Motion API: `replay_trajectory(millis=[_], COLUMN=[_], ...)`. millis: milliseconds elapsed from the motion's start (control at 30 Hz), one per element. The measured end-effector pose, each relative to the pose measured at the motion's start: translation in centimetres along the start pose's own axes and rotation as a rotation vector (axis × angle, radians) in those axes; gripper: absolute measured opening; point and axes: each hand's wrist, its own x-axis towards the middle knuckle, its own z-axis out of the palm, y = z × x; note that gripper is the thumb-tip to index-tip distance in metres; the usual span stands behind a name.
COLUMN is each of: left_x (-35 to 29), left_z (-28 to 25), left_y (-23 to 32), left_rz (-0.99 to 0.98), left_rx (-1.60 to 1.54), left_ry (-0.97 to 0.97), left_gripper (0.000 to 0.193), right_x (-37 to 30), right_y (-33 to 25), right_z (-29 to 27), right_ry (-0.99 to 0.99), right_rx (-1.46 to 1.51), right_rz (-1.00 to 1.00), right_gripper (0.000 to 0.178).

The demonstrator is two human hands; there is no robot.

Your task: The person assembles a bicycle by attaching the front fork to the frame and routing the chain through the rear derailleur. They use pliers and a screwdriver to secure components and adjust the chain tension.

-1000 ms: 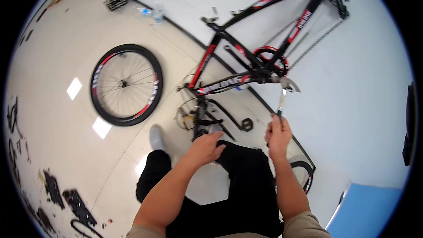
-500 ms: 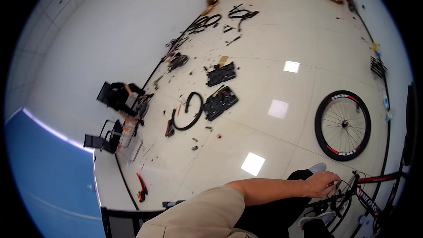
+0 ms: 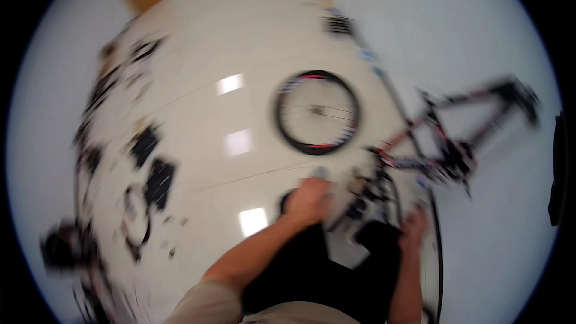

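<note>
My left hand [image 3: 309, 201] hangs above my left knee, beside the front end of a black and red bicycle frame [image 3: 414, 161]. Motion smears its fingers, so their hold does not show. Over by my right knee, my right hand [image 3: 413, 228] is also blurred, and whether it touches anything cannot be made out. Between the two hands lies a blurred cluster of dark bicycle parts [image 3: 373, 189], joined to the frame's front. Past my left hand, a bicycle wheel [image 3: 317, 110] with a black tyre and red and white rim markings lies flat on the floor.
Two black tool cases [image 3: 159, 183] [image 3: 144, 145] lie open on the pale tiled floor at the left, near a loose tyre [image 3: 147, 222]. A person in dark clothes [image 3: 66, 246] sits at the far left. A dark rack-like part [image 3: 338, 26] stands by the far wall.
The view has swung right, so the wheel and bicycle frame appear farther left. My right hand has come into view. My left hand appears farther from the frame's front end.
</note>
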Motion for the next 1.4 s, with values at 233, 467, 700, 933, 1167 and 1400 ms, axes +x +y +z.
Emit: replay_trajectory(millis=[233,467,700,933,1167,1400], left_x=[3.8,7.4,12.8,18.1,19.1,18.4], left_z=[3.0,11.8,18.1,16.7,16.3,16.5], left_y=[1.4,-1.4,-4.2,-2.6,-2.7,-2.3], left_rz=[0.082,-1.038,-1.349,-1.292,-1.376,-1.389], left_rx=[0.043,-0.8,-1.293,-1.341,-1.367,-1.344], left_ry=[-0.225,-0.129,0.054,0.048,0.097,0.031], left_gripper=[0.025,0.033,0.04,0.026,0.031,0.033], right_x=[-2.3,-2.2,-2.8,0.9,3.5,5.6], right_y=[3.8,16.0,22.3,26.2,31.9,31.6], right_z=[4.7,8.3,10.3,11.4,10.6,8.6], right_ry=[-0.181,-0.223,-0.142,-0.187,-0.247,0.176], right_rx=[-0.052,-0.282,-0.345,-0.249,-0.493,-0.9], right_rz=[0.512,0.886,0.986,0.992,0.833,0.389], right_gripper=[0.004,0.017,0.008,0.009,0.02,0.029])
